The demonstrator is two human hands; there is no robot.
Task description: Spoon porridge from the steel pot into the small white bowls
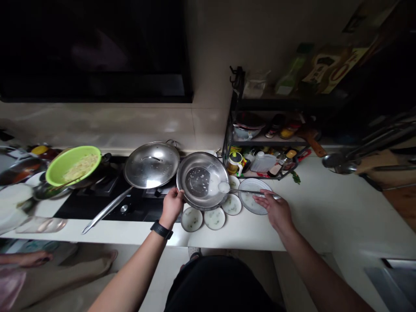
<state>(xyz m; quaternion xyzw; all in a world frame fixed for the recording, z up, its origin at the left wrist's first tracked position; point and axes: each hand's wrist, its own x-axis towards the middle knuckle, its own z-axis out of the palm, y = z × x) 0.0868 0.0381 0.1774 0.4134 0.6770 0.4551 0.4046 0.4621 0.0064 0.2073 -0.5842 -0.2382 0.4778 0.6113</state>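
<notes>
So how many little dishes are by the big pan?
4: a dish and a dish in front of the steel pan, a dish to their right, a dish partly under the pan. Maybe more hidden.

The left hand (172, 206) curls downward while the right hand (274, 211) reaches forward, palm down.

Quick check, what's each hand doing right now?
Left hand: closed, holding the rim of the steel pan.
Right hand: closed, holding the ladle by its handle.
</notes>
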